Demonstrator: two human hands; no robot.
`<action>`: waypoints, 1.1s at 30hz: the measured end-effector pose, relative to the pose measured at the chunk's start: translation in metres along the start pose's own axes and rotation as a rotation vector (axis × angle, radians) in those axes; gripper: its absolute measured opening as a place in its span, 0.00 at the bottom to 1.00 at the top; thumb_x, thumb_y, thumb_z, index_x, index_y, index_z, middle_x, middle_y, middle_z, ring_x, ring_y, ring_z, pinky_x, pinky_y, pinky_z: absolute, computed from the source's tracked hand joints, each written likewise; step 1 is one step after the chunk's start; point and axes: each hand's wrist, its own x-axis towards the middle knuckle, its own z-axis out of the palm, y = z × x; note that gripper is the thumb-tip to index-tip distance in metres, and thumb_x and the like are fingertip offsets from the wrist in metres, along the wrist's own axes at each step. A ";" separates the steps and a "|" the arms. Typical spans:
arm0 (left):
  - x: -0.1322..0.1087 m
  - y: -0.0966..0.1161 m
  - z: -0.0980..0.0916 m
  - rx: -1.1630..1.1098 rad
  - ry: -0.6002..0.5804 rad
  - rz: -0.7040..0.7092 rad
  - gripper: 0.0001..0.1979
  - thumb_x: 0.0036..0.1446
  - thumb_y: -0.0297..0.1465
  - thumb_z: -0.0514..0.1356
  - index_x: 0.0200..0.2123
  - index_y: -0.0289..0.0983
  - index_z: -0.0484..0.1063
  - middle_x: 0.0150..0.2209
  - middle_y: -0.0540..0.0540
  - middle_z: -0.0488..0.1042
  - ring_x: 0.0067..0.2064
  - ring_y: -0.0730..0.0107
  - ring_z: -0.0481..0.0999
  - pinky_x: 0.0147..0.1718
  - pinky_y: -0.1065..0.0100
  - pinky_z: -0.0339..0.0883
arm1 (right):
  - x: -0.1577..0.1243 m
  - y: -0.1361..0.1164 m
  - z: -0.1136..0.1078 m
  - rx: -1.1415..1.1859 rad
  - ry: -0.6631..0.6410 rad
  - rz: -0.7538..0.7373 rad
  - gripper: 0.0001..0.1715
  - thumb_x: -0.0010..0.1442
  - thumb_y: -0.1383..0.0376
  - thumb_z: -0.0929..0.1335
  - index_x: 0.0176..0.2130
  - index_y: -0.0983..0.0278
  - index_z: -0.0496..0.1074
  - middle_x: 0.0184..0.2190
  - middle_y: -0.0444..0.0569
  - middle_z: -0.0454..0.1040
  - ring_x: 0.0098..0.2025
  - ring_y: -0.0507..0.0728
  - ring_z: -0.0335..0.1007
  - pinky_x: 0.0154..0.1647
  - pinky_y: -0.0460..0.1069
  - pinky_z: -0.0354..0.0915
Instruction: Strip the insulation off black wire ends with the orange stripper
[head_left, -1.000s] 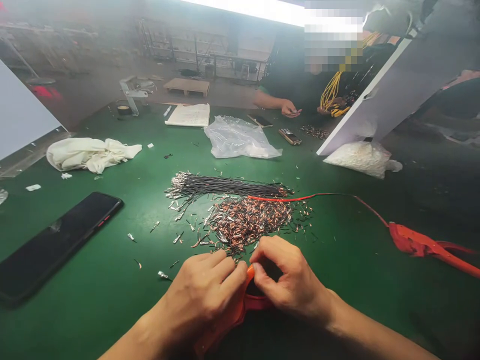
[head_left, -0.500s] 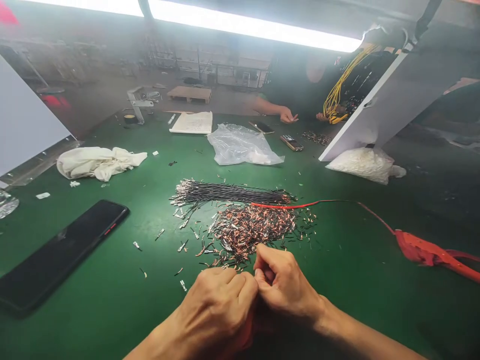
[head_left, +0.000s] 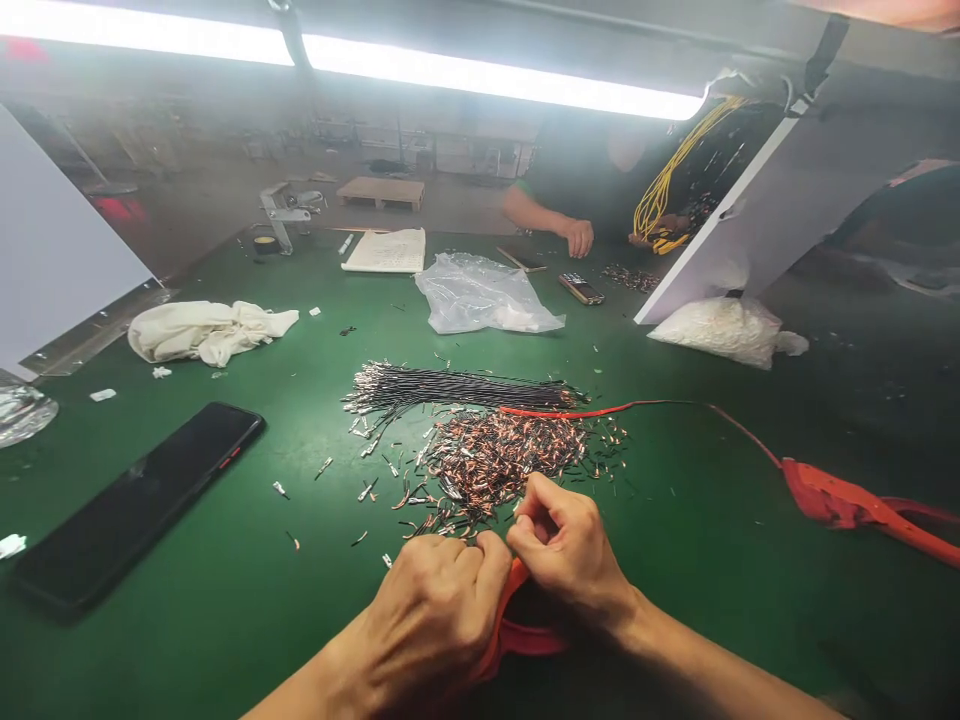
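Observation:
My left hand [head_left: 442, 600] is closed around an orange-red handled tool [head_left: 517, 640] at the bottom centre; its working end is hidden by my fingers. Beside it, my right hand [head_left: 570, 540] is pinched, thumb against index finger, with something too small to name. Just beyond my hands lies a heap of short wire clippings [head_left: 510, 455], black and copper-coloured with some silvery terminals. Behind the heap rests a bundle of black wires [head_left: 465, 387], silvery terminals at its left end. A thin red strip [head_left: 562, 411] crosses the bundle's right end.
A black phone [head_left: 142, 505] lies at left, a white cloth [head_left: 210, 332] behind it. Farther back are a notebook [head_left: 386, 250], a clear plastic bag [head_left: 484, 295] and a person's hand [head_left: 579, 238]. A white-filled bag [head_left: 720, 330] and an orange-red tool [head_left: 847, 500] are at right.
My right hand has moved slightly up and right, away from my left hand. More of the orange-red handles shows between them. The other person's hand across the table has curled downward.

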 end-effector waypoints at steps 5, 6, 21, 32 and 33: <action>0.000 0.000 0.003 0.039 0.034 -0.044 0.10 0.61 0.19 0.46 0.33 0.32 0.66 0.16 0.53 0.64 0.15 0.72 0.63 0.16 0.67 0.51 | 0.001 0.001 0.000 0.026 0.014 0.025 0.08 0.50 0.69 0.62 0.23 0.60 0.55 0.16 0.37 0.57 0.17 0.49 0.52 0.18 0.44 0.52; -0.001 -0.002 0.003 0.056 0.029 -0.072 0.11 0.61 0.19 0.46 0.32 0.33 0.66 0.16 0.53 0.64 0.15 0.72 0.62 0.17 0.68 0.51 | 0.002 0.000 -0.002 0.037 -0.004 0.024 0.08 0.52 0.69 0.62 0.23 0.60 0.57 0.17 0.37 0.58 0.18 0.49 0.53 0.19 0.44 0.53; -0.005 -0.048 -0.027 0.042 0.408 -0.317 0.06 0.57 0.20 0.61 0.38 0.35 0.72 0.25 0.50 0.72 0.27 0.73 0.67 0.29 0.70 0.62 | -0.014 -0.018 -0.037 -0.389 -0.706 -0.413 0.33 0.49 0.57 0.78 0.51 0.65 0.69 0.44 0.56 0.72 0.44 0.67 0.67 0.45 0.63 0.69; -0.008 -0.043 -0.029 0.013 0.530 -0.359 0.05 0.59 0.23 0.61 0.39 0.36 0.73 0.22 0.54 0.73 0.21 0.81 0.68 0.23 0.76 0.61 | 0.010 0.013 -0.059 0.475 -0.388 0.152 0.23 0.65 0.48 0.60 0.42 0.64 0.70 0.35 0.52 0.73 0.35 0.59 0.70 0.36 0.55 0.70; -0.008 -0.042 -0.028 -0.001 0.534 -0.386 0.05 0.59 0.23 0.61 0.39 0.36 0.73 0.23 0.54 0.74 0.20 0.82 0.67 0.23 0.77 0.61 | 0.009 0.010 -0.057 0.693 -0.400 0.227 0.25 0.62 0.46 0.63 0.42 0.64 0.70 0.33 0.51 0.72 0.34 0.59 0.71 0.34 0.54 0.70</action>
